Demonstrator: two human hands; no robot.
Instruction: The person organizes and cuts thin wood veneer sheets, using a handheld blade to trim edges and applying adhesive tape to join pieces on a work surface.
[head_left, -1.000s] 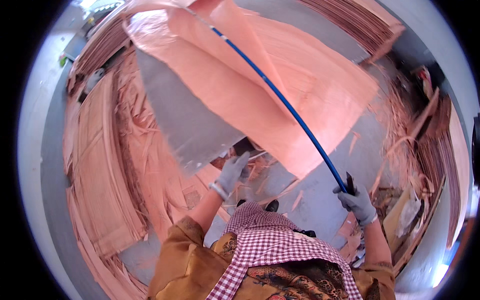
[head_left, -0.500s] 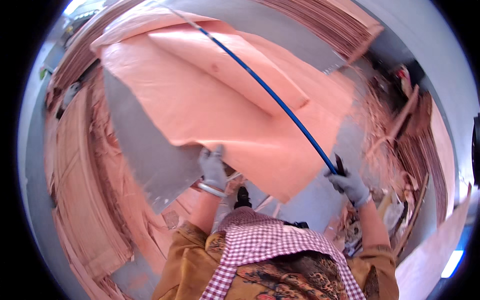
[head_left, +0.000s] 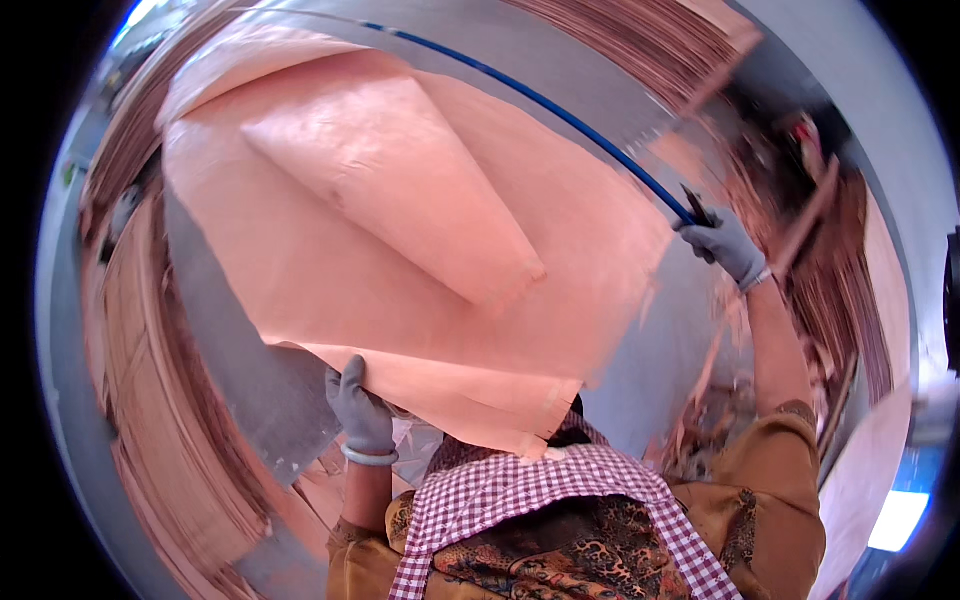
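A large, thin, pinkish-orange sheet of wood veneer (head_left: 420,260) lies over a grey table (head_left: 235,340), with a broad fold on top and its near edge hanging toward my apron. My left hand (head_left: 362,408), in a grey glove, pinches that near edge, thumb on top and fingers underneath. Out to the right, my gloved right hand (head_left: 728,245) is closed round the end of a long blue rod (head_left: 560,112). The rod reaches across the far side of the sheet to a thin pale tip. A small dark piece (head_left: 694,206) sticks up from the right hand's grip.
Stacked veneer (head_left: 640,45) stands at the far right, and another stack (head_left: 150,380) runs along the left. Torn strips and scraps lie at the right, beside more upright layered sheets (head_left: 850,270). A pale board (head_left: 860,480) leans at the lower right.
My left hand has drawn the veneer's near edge toward me and left. My right hand has moved up and away with the rod, which now lies farther across the sheet's far side.
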